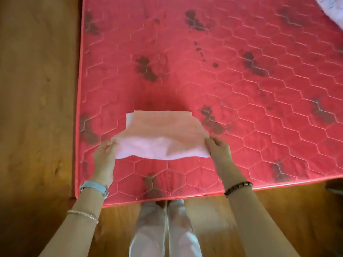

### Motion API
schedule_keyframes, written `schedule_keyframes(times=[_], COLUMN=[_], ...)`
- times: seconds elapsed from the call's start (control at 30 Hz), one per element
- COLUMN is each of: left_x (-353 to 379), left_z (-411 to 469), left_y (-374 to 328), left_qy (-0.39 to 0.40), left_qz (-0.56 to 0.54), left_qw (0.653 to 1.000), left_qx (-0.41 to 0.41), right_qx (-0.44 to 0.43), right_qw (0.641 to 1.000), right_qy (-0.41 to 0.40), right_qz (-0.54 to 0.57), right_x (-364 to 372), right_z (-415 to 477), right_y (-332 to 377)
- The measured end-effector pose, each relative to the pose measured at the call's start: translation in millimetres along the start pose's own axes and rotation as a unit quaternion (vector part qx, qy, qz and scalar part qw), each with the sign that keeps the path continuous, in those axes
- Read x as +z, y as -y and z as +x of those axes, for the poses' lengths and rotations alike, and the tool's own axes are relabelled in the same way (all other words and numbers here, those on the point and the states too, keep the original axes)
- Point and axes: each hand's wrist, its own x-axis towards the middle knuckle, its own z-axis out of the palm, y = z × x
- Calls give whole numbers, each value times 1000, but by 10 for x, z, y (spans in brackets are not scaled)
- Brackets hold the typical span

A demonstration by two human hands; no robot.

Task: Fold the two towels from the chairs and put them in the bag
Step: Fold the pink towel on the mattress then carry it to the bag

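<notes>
While hands grip its ends, pink towel (159, 138) overlies red mattress (241, 89).

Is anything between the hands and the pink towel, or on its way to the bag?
Nothing visible. The left hand and the right hand each grip a near corner of the pink towel over the red mattress. The bag is not in view, so the way to it cannot be judged.
</notes>
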Motion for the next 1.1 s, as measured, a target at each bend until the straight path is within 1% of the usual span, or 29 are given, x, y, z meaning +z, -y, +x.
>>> schedule_keyframes(times=[0.13, 0.2, 0.33, 0.4, 0.47, 0.57, 0.63, 0.7, 0.87, 1.0, 1.1], left_x=[75, 101, 109, 165, 260, 464, 608, 747, 1040, 1198, 1249], left_z=[-33, -70, -41, 21, 161, 466, 738, 988, 1429, 1658, 1707], left_y=[792, 1077, 1316, 1282, 1182, 949, 830, 753, 724, 741, 742], left_qy=[7, 11, 38, 19, -6, -13, -34, -38, -41, -26, -42], left_qz=[52, 65, 54, 45, 39, 56, 56, 45, 32, 58, 51], left_qw=[995, 990, 985, 987, 992, 997, 998, 998, 999, 998, 998], left_qx=[-81, -127, -161, -153, -120, -48, -21, 1, 3, 8, 2], right_qx=[40, 62, 110, 114, 97, 54, 21, 3, -11, -12, 3], right_qw=[998, 996, 992, 992, 993, 996, 996, 996, 995, 997, 997], right_qy=[27, 28, 23, 19, 5, -22, -24, -26, -11, -42, -56], right_qz=[-46, -60, -63, -56, -60, -75, -79, -83, -99, -68, -51], right_x=[125, 153, 198, 202, 199, 229, 279, 346, 587, 719, 726], right_z=[169, 215, 333, 425, 575, 874, 1118, 1338, 1726, 1883, 1988], right_y=[-710, -990, -1292, -1309, -1226, -946, -781, -647, -507, -608, -701])
